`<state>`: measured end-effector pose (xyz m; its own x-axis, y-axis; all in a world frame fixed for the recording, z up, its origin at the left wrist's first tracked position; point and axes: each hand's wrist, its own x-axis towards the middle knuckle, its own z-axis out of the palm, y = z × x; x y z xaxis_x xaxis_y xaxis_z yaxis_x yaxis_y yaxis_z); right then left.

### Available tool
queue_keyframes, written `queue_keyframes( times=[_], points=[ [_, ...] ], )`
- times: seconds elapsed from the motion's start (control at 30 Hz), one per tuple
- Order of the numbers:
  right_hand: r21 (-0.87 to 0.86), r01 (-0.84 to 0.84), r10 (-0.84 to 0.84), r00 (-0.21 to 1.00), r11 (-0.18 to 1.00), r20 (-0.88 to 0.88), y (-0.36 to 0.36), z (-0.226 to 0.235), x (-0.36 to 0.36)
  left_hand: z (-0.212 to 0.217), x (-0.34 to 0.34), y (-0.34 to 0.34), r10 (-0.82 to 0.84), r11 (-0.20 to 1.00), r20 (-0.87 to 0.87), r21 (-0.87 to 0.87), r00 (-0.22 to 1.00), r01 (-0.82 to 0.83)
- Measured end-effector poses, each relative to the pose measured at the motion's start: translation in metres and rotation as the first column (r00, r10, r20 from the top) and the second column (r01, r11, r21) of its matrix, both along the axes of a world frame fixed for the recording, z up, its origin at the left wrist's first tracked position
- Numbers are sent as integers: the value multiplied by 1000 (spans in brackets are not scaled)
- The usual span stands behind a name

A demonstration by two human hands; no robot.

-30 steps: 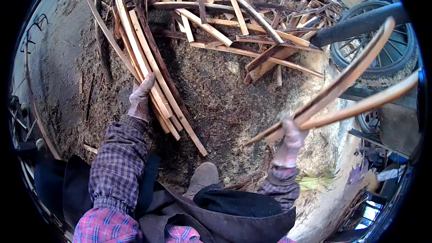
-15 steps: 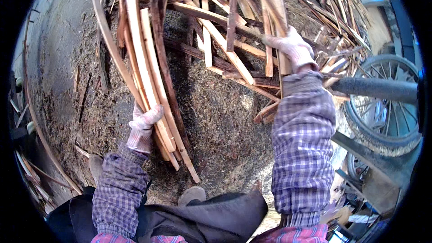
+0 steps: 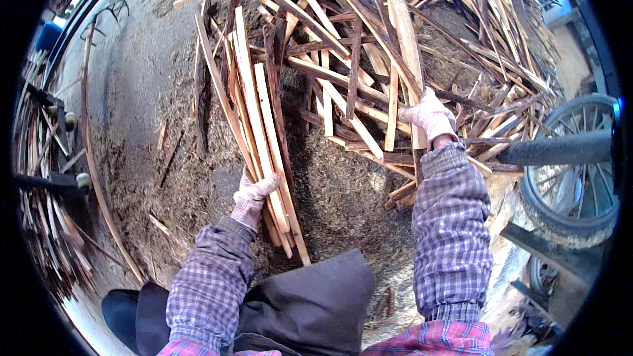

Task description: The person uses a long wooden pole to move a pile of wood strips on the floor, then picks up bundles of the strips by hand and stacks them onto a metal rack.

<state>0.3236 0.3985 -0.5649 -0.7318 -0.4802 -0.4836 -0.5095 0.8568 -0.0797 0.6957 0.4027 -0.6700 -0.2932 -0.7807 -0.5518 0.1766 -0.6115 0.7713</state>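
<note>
My left hand (image 3: 256,191), in a pale glove, is closed around the near part of a bundle of long, light wooden strips (image 3: 264,132). The bundle leans away from me, its near ends beside my dark apron. A dark, bark-covered strip (image 3: 275,86) lies along the bundle's right side. My right hand (image 3: 432,117), also gloved, is closed on the near part of a long, flat wooden strip (image 3: 401,20) that runs away from me over the pile. Its fingers are partly hidden. Around it lies a heap of crossed wooden strips (image 3: 349,95), some pale, some with dark bark.
A spoked wheel (image 3: 572,158) and a grey pipe-like bar (image 3: 557,150) stand close to my right forearm. More strips (image 3: 53,217) are stacked at the far left near dark metal arms (image 3: 49,184). A long curved strip (image 3: 99,178) lies on the debris-covered ground (image 3: 132,132).
The view has shifted, so the heap and wheel sit lower and farther right. Both hands keep their grips; the left hand and its bundle appear farther right in the picture.
</note>
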Motion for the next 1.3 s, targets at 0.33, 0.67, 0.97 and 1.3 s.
queue_keyframes(
  times=[0.33, 0.67, 0.97, 1.3],
  points=[
    [57, 68, -47, 949, 996, -313, 35, 13, 101, 3, 22, -2, 17, 999, -159, 32, 987, -12],
    [165, 295, -254, 940, 941, -230, 146, 12, 198, -8, 90, -8, -38, 999, -52, 4, 998, 38],
    [-507, 687, -207, 678, 520, 706, 222, -59, 233, -19, 89, -8, -64, 995, -99, -78, 993, 56],
    [-270, 124, 31, 863, 955, 505, 123, 14, 295, -2, 94, -10, -166, 982, 48, 102, 985, 161]
  ],
)
